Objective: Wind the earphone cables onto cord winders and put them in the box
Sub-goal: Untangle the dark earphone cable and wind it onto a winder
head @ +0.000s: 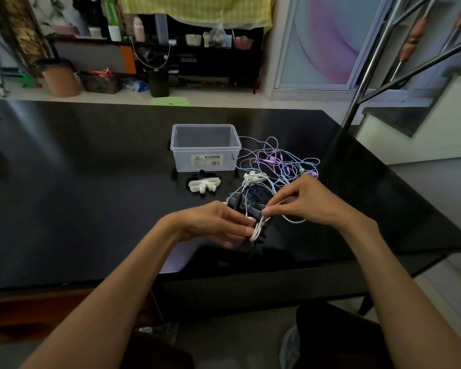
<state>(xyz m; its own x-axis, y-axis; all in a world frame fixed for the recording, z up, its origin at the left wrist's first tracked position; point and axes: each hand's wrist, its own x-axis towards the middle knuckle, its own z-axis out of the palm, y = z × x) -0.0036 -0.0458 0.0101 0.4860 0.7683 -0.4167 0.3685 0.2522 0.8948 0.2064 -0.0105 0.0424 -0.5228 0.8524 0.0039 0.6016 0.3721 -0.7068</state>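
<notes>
Over the near counter (91, 182), the left hand (213, 222) grips a dark cord winder (261, 227) while the right hand (304, 201) pinches the white earphone cable (293, 221) at it. The clear box (205, 147) stands farther off, tangled pastel cables (280, 161) to its right.

Glossy black table (91, 169), clear plastic box (205, 147) with white label, white cord winders (205, 184), tangled lilac and pale blue cables (282, 161), white cable (293, 221), yellow checked cloth (197, 8)

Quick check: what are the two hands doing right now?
Left hand: holds a dark cord winder with white earphone cable on it.
Right hand: pinches the white earphone cable beside the winder.
</notes>
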